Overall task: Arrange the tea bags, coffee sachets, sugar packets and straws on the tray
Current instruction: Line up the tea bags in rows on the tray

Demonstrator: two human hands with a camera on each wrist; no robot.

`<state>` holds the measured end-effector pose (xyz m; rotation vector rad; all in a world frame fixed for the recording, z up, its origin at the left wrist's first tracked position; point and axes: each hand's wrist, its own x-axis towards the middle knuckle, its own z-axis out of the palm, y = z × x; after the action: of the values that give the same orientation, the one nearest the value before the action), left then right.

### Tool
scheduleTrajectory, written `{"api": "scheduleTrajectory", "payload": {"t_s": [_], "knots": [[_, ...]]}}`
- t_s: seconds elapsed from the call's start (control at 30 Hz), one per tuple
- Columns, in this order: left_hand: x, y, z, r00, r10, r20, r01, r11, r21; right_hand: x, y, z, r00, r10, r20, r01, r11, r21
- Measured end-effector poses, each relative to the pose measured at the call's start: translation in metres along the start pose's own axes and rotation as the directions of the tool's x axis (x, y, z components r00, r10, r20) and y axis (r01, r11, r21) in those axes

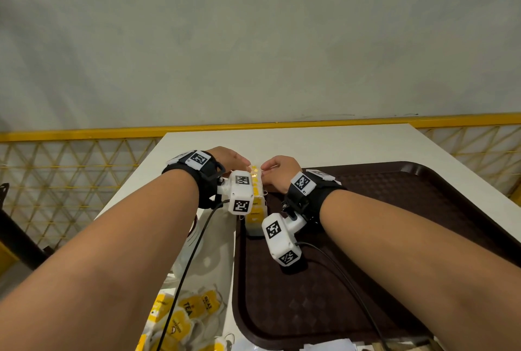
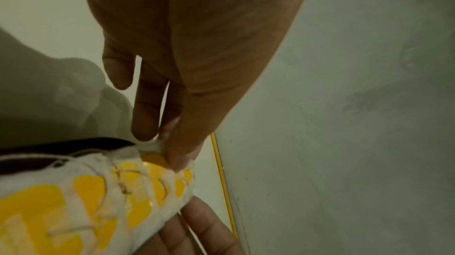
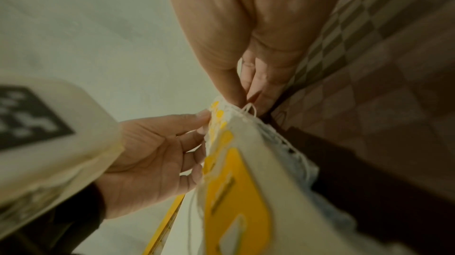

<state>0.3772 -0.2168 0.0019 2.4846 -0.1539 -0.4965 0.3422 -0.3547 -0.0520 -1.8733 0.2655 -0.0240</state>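
Left hand is reaching down from the top of the frame, thumb and fingertips pinching the far end of a row of yellow-and-white tea bags. Strings are lying loose across the bags. Right hand's fingers are touching the row from below. Dark tray edge is showing beside the bags, on the white table. Grey wall is filling the right side.
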Motion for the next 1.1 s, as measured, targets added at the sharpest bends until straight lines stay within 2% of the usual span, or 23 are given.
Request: {"api": "scheduleTrajectory", "payload": {"t_s": [0.13, 0.33, 0.67, 0.9, 1.1], "knots": [[-0.002, 0.004, 0.003, 1.0, -0.001, -0.021, 0.002, 0.996, 0.086, 0.0, 0.002, -0.001, 1.0, 0.014, -0.002, -0.014, 0.998, 0.054], [0.011, 0.001, 0.002, 0.999, 0.013, -0.038, -0.012, 0.999, 0.049, 0.003, 0.005, -0.004, 0.999, 0.029, 0.023, -0.03, 0.998, 0.057], [0.025, 0.007, 0.005, 0.996, 0.084, -0.032, -0.079, 0.988, 0.134, 0.006, 0.002, -0.004, 0.998, 0.011, 0.06, -0.007, 0.998, -0.07], [0.021, 0.002, -0.009, 0.993, 0.018, -0.118, -0.007, 0.996, 0.094, 0.004, 0.003, -0.013, 0.999, 0.045, 0.019, -0.045, 0.999, -0.011], [0.001, 0.003, -0.01, 0.999, -0.033, 0.036, 0.023, 0.963, 0.267, -0.007, 0.005, -0.023, 0.99, 0.071, 0.121, -0.082, 0.993, 0.081]]}}
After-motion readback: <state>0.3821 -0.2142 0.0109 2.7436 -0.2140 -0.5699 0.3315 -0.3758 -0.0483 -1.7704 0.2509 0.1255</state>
